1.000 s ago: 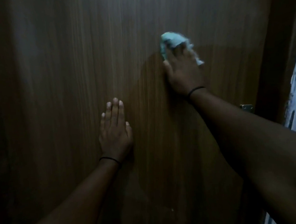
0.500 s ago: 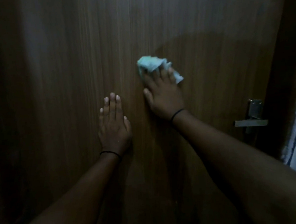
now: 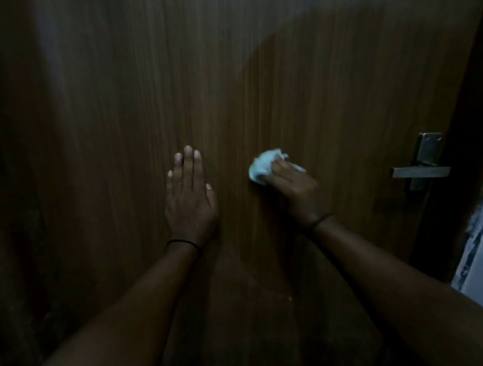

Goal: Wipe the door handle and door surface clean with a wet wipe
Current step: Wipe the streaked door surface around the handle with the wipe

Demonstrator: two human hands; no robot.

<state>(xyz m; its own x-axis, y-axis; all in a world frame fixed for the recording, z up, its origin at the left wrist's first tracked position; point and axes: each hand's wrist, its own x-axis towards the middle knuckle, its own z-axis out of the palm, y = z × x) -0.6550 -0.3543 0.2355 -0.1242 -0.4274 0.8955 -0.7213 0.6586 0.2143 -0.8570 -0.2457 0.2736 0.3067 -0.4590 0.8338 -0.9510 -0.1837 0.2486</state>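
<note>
- Wipe (image 3: 263,166): bunched, pressed to door (image 3: 327,76) under curled right hand (image 3: 292,189).
- Handle (image 3: 421,171): lever horizontal, rightward of wipe, apart; right hand nearer.
- Left hand (image 3: 190,200): laid flat, fingers straight, nothing held.

left hand (image 3: 189,199) flat, right hand (image 3: 292,189) fingers curled

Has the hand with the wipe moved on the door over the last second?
Yes. The right hand and wet wipe slid down the door, from above the flat left hand to level with it, short of the door handle.
</note>
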